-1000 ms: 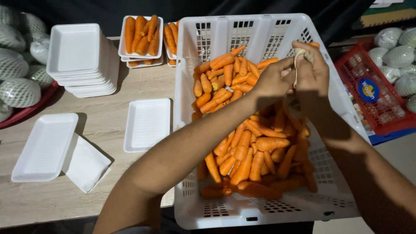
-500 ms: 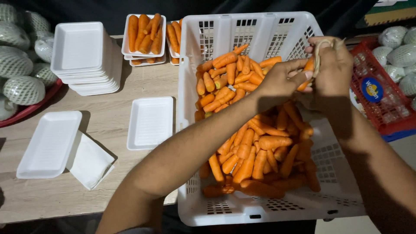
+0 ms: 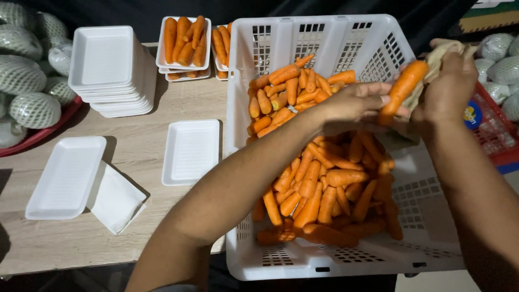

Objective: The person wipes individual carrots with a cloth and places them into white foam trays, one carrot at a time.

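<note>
While a pale wooden table (image 3: 135,151) carries most of the goods, a white slotted plastic crate (image 3: 346,38) sits at its right end, overhanging the near edge and heaped with loose carrots (image 3: 319,178). Above the crate's far right corner the person's left hand (image 3: 351,105) curls its fingers around the lower end of a single carrot (image 3: 403,89), which tilts up to the right, while the right hand (image 3: 448,89) closes on a beige cloth (image 3: 440,51) pressed against the carrot's upper part. On the table, an empty white foam tray (image 3: 192,151) lies just beside the crate's left wall; two more flat trays (image 3: 67,176) rest near the near left corner, one partly tucked under the other. A stack of white trays (image 3: 108,65) stands toward the far edge, next to filled trays of carrots (image 3: 184,40). Net-wrapped green melons (image 3: 32,81) crowd a red basket at the far left, and more show at the far right beside a red crate (image 3: 489,130). Behind the table the room is dark.
</note>
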